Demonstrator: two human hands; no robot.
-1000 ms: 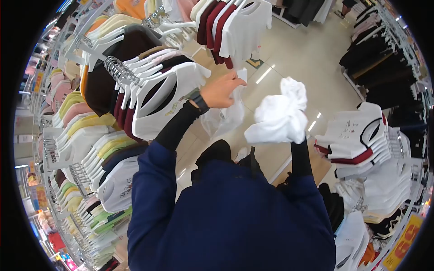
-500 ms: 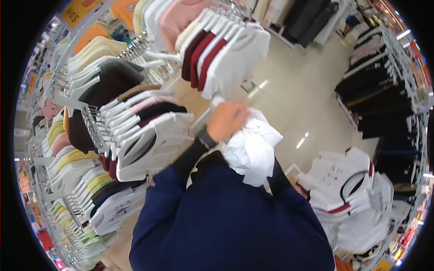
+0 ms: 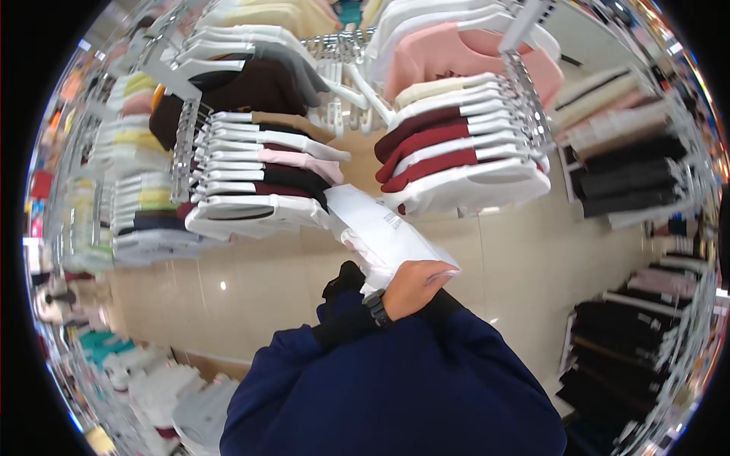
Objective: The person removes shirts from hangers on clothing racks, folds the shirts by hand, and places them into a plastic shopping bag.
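Observation:
My left hand [image 3: 414,289], wearing a dark watch, has its fingers closed on the near end of a white plastic package [image 3: 388,228] with small print. The package slants up and left, and its far end is between the two hanging rows of shirts. My right forearm runs in its black cuff [image 3: 441,305] behind my left hand. My right hand is hidden by the package and my left hand, so its fingers cannot be made out.
White, black and pink shirts [image 3: 258,213] hang on the left rail; white and maroon shirts [image 3: 479,182] hang on the right one. Dark trousers [image 3: 623,178] are on racks at the right. White garments [image 3: 167,387] stand at the lower left. Tiled floor [image 3: 266,292] lies below.
The view has turned right-to-left across the racks, now facing both rails. The crumpled white bundle has given way to a flatter, stretched-out package. My left hand, earlier beside the bundle, now grips the package's near end.

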